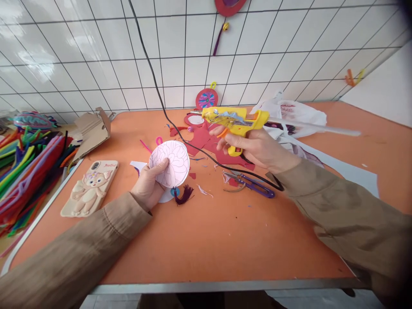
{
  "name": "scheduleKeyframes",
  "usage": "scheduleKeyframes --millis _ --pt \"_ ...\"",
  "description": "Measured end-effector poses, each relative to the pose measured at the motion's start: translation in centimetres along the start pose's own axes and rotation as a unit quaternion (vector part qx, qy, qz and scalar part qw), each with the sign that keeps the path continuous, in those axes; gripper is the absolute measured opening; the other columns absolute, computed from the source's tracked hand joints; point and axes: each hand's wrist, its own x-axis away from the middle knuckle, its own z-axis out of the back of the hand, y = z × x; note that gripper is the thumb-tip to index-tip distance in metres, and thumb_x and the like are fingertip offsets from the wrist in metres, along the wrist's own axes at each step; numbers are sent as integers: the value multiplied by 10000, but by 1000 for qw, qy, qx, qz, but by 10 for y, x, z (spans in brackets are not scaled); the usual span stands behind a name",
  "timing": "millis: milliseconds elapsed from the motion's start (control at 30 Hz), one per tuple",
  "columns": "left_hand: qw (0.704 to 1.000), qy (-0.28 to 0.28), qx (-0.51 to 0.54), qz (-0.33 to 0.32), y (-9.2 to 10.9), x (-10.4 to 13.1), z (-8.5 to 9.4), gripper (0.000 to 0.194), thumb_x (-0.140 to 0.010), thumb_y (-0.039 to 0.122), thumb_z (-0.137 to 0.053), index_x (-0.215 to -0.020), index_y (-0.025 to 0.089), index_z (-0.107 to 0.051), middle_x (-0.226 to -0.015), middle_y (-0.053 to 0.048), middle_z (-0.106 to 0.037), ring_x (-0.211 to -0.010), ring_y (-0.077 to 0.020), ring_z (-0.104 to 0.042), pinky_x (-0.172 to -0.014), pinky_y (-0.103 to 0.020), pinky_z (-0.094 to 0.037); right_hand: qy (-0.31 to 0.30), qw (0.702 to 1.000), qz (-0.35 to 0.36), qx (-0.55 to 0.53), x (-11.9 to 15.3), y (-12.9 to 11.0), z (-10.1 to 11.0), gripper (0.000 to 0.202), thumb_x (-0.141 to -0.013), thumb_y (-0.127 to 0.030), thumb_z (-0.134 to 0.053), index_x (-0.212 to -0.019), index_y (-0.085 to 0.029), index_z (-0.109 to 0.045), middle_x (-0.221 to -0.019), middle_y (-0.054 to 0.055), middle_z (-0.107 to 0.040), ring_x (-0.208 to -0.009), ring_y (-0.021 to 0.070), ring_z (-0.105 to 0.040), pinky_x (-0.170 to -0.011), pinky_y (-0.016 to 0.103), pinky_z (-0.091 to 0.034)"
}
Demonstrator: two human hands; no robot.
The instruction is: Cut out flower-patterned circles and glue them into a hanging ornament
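Note:
My left hand (151,182) pinches a round white paper disc (172,165) with a petal-like line pattern, thumb on its face. A dark purple tassel (184,195) and a small blue round piece (174,192) show at the disc's lower edge. Wrapped round the handle of a yellow hot glue gun (230,122) is my right hand (254,148), with a finger near the orange trigger. The gun's nozzle points left, above the table, and a long clear glue stick (315,127) sticks out of its back. Its black cord (154,77) crosses the view.
Purple-handled scissors (254,185) lie below the glue gun among red paper scraps (206,139). A phone in a bear case (90,189) is at left, beside a cardboard piece (93,131) and many-coloured pipe cleaners (32,171). A plastic bag (296,116) sits at back right. A round red ornament (207,99) leans on the tiled wall.

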Motion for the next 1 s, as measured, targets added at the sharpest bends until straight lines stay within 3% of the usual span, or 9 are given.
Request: scheduleKeyframes --millis 133,267,367,433,500,700,900,1000 --pt "1000 2 -20 -21 -3 -1 2 447 -727 194 -849 -1147 174 -697 -922 -43 -802 -936 -243 -759 -755 -284 -620 -65 997 38 14 8 -12 3 258 -786 -426 -778 -850 -194 -685 -956 49 -725 -768 177 -677 -650 307 -538" --pt "999 3 -30 -29 -4 0 3 345 -741 222 -851 -1055 172 -718 -947 -30 -801 -1051 -260 -733 -792 -272 -607 -163 974 132 80 4 -7 8 130 -786 -284 -775 -881 -217 -717 -912 51 -749 -838 204 -707 -688 316 -572" --pt "999 0 -28 -29 -5 0 4 275 -765 210 -833 -1007 147 -718 -944 -37 -800 -1000 -245 -745 -792 -268 -610 -306 912 252 107 -3 5 6 150 -792 -345 -768 -869 -219 -737 -1023 100 -773 -756 191 -701 -665 329 -547" --pt "999 4 -21 -30 -5 -2 4 269 -761 176 -823 -1005 134 -717 -912 -48 -802 -917 -232 -759 -756 -270 -616 -363 864 329 116 -4 13 0 241 -811 -447 -735 -895 -221 -741 -1119 139 -768 -736 191 -699 -706 357 -532" --pt "999 10 -9 -33 -6 -4 4 284 -751 130 -811 -1017 132 -715 -869 -54 -802 -837 -220 -765 -718 -272 -621 -358 852 359 133 0 17 -8 250 -879 -458 -654 -910 -219 -722 -1145 155 -763 -793 207 -711 -767 382 -519" --pt "1000 0 14 -27 -10 -4 3 282 -764 79 -769 -1040 119 -723 -858 -80 -803 -837 -243 -776 -749 -311 -637 -360 850 332 194 15 14 -20 269 -968 -413 -526 -862 -211 -669 -1220 142 -738 -1033 245 -703 -880 407 -514" --pt "1000 -15 -1 -27 -12 -5 7 384 -699 131 -848 -1065 129 -734 -886 -82 -805 -873 -258 -775 -799 -329 -631 -349 864 310 191 13 15 -19 148 -900 -371 -596 -878 -252 -682 -1174 89 -731 -974 238 -694 -844 365 -557" --pt "999 -14 -7 -33 -13 -5 7 322 -694 149 -850 -998 139 -741 -866 -89 -803 -927 -294 -771 -833 -368 -632 -360 873 269 189 13 17 -19 87 -839 -371 -657 -862 -296 -693 -1212 47 -718 -983 260 -682 -860 384 -568"
